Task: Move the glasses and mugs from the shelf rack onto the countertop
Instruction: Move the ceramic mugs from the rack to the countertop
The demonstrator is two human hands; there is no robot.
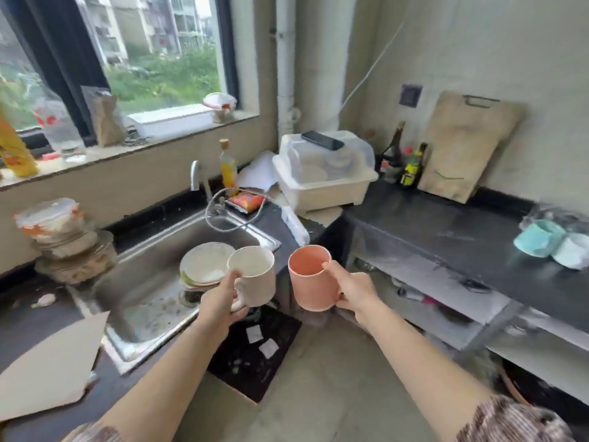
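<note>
- Gripping a white mug (255, 275) by its handle, the left hand (220, 304) held it upright.
- The right hand (353, 293) clasped a salmon-pink mug (310, 282), thumb on its rim.

A cream mug (255, 275) in the left hand (220, 301), salmon-pink mug (310, 279) in the right hand (353, 290), black countertop (446, 224) right of both grips, turquoise mug (537, 239) and white mug (572, 252) on it, steel-grey sink (153, 282) left of the grips, mottled brown-and-white sleeve (516, 422)

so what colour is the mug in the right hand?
Salmon pink mug, held by the right hand; head view.
</note>
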